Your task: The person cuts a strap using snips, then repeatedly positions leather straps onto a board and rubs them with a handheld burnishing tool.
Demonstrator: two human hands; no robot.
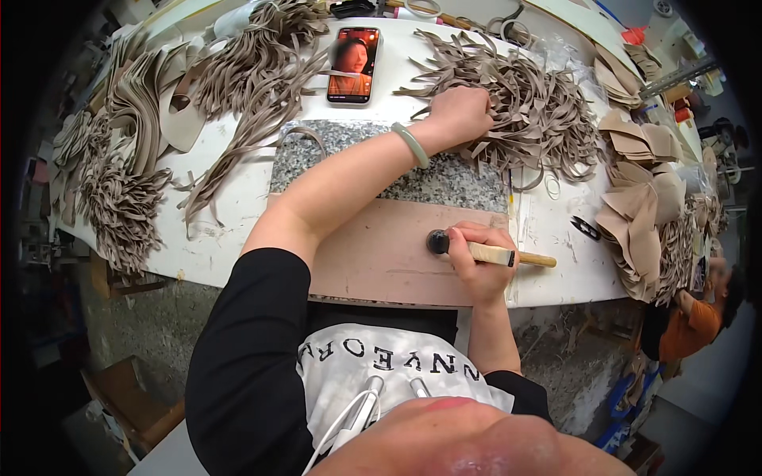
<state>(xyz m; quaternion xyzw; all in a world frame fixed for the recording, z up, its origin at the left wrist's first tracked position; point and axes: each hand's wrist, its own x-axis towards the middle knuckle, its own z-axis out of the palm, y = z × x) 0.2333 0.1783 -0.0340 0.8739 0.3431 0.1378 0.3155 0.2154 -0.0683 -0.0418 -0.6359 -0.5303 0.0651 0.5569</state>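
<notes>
My left hand (460,117), a pale green bangle (411,145) on its wrist, reaches across to a large heap of taupe leather strips (540,119). Its fingers are curled at the heap's near left edge; what they pinch is hidden. In my right hand (486,266) is a hammer with a round black head (437,241) and a wooden handle (541,260). A pale, block-like piece with a dark end shows along the handle in that grip. Hand and hammer are over the right part of a pinkish-brown work board (373,254).
A speckled stone slab (484,186) lies behind the board, with one curved strip (305,132) on it. A phone (353,65) stands beyond. More strip bundles (258,59) fill the left. Black thread snips (586,228) and leather pieces (631,226) lie right. A person in orange (690,325) is far right.
</notes>
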